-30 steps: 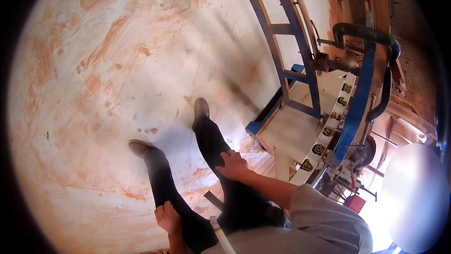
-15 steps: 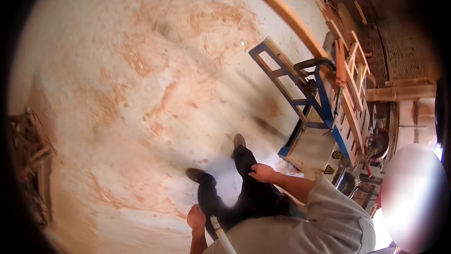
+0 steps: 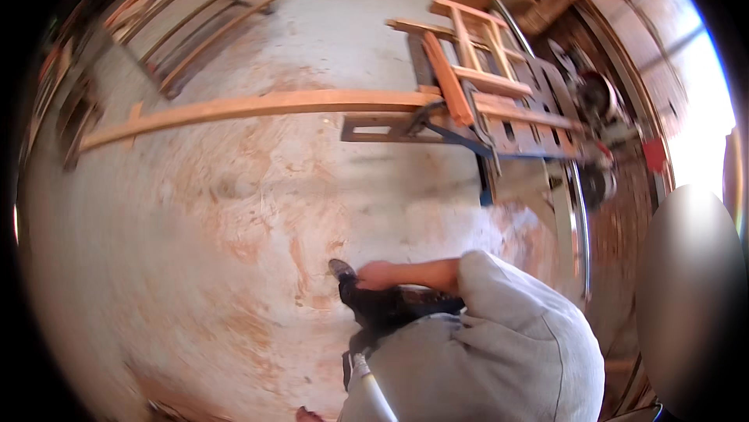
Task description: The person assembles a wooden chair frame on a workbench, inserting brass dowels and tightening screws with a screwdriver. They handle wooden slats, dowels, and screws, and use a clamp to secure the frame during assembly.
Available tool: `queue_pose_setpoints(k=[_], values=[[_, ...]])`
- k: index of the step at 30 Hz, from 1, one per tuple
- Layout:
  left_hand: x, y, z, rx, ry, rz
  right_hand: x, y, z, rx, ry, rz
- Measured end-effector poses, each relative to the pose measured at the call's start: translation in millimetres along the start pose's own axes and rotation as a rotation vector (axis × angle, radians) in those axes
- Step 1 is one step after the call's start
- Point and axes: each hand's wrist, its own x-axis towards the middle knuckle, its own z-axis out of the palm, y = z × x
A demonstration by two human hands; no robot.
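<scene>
My right hand hangs in front of my dark trousers, close above the shoe. Nothing shows in it, and motion blur hides how its fingers are set. Of my left hand only a small part shows at the lower edge, its fingers hidden. A white stick with a grey, ash-like tip, like a cigarette, juts up from the lower edge, not held by either hand in view. Ahead to the right is a blue-edged bench with a slotted top, apart from both hands.
A long wooden beam runs leftward from the bench to a stand. Wooden strips joined like a frame lie on the bench beside a clamp. A rack stands far left. Reddish dust marks the pale floor.
My view has swung right; the bench and beam now lie more squarely ahead. My left hand has dropped almost out of view. My right hand appears further left, and one shoe no longer shows.
</scene>
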Motion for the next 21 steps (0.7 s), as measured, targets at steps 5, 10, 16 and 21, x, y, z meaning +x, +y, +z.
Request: queue_pose_setpoints(k=[5, 10, 16, 21], values=[[29.9, 86.6, -32.4, 0.252, -0.257, 0.250, 35.9, -108.5, -87.9, 0.253, 0.424, -0.132], [190.1, 158.7, -92.9, 0.520, 0.008, 1.274, 98.0, -143.9, -131.3, 0.279, 0.535, -0.104], [168.7, 344.9, -227.8, -0.030, -0.011, 0.442, 108.4, -209.3, -160.4, 0.299, 0.711, 0.227], [234.4, 452.5, -354.8, 0.019, 0.100, 0.532, 154.7, -315.3, -166.9, 0.776, 0.646, 0.332]])
